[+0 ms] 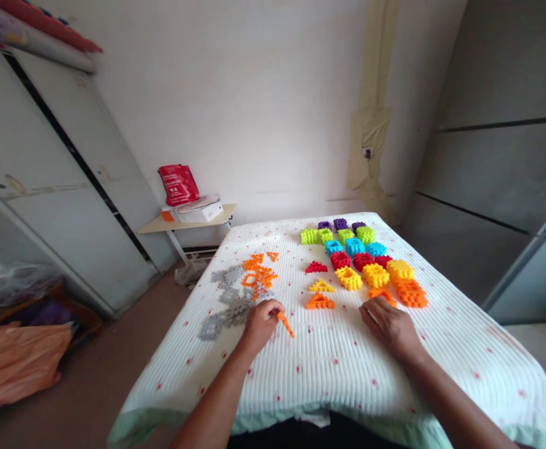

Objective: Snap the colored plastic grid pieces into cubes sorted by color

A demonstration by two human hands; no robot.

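My left hand (261, 323) is closed in a pinch on a small orange toy piece (286, 324) just above the white quilted bed cover (329, 362). Grey interlocking pieces (228, 305) and loose orange pieces (258, 274) lie just beyond it. My right hand (387, 324) rests on the cover with fingers curled, touching an orange piece (381, 294) at the near end of rows of assembled cubes. The cubes run in colour rows: orange (410, 292), yellow (375, 274), red (350, 260), blue (354, 246), green (336, 236), purple (341, 224). Triangle pieces lie between my hands: orange (319, 302), yellow (321, 287), red (316, 267).
A small side table (155, 226) with a red bag (178, 184) and a white box stands beyond the bed's far left corner. A white wardrobe (43, 187) lines the left wall. An orange plastic bag (15, 362) lies on the floor at left. Grey panels stand at right.
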